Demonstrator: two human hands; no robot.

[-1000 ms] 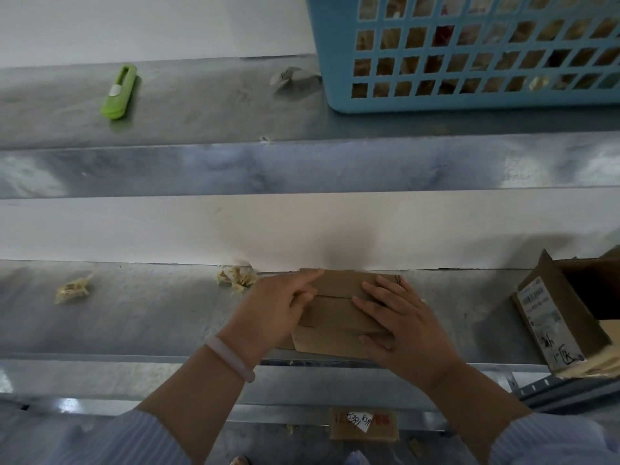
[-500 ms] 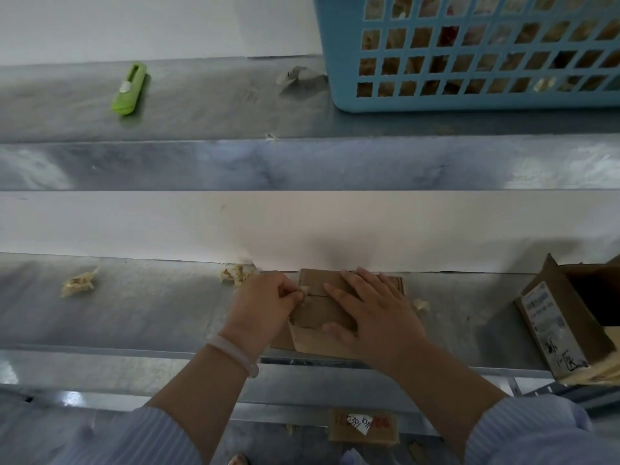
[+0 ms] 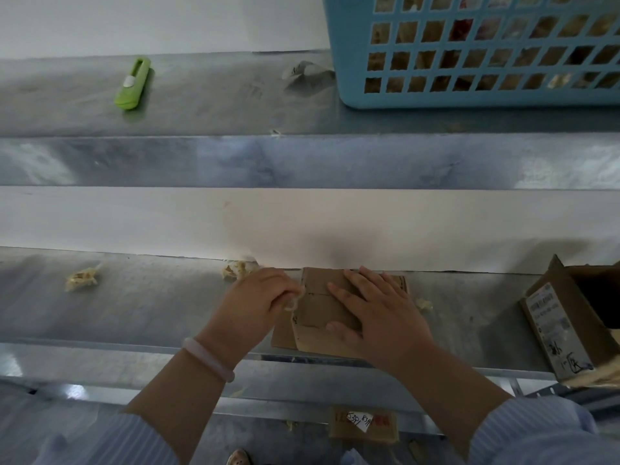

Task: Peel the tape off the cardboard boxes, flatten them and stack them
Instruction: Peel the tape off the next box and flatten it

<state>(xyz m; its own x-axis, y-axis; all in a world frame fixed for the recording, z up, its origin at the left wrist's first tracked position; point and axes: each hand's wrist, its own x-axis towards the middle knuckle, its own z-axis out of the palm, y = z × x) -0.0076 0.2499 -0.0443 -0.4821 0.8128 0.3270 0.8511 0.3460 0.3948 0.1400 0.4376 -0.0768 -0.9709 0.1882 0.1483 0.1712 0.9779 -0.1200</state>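
Note:
A small flattened cardboard box (image 3: 318, 303) lies on the lower metal shelf (image 3: 134, 307), close to the white back panel. My right hand (image 3: 379, 317) presses flat on top of it with fingers spread. At the box's left edge, my left hand (image 3: 255, 303) pinches a strip of clear tape (image 3: 297, 298) that is lifting off the cardboard. Another flat piece of cardboard (image 3: 281, 333) shows beneath the box at its left.
An open cardboard box (image 3: 563, 327) with a label stands at the right. Crumpled tape balls (image 3: 82, 278) (image 3: 235, 270) lie on the shelf. On the upper shelf are a green box cutter (image 3: 132, 82) and a blue plastic basket (image 3: 469, 52). A taped box (image 3: 364, 424) lies on the floor below.
My left hand went from resting flat on the box to pinching the tape at its left edge and pulling it leftwards. My right hand shifted slightly left, still pressing the box.

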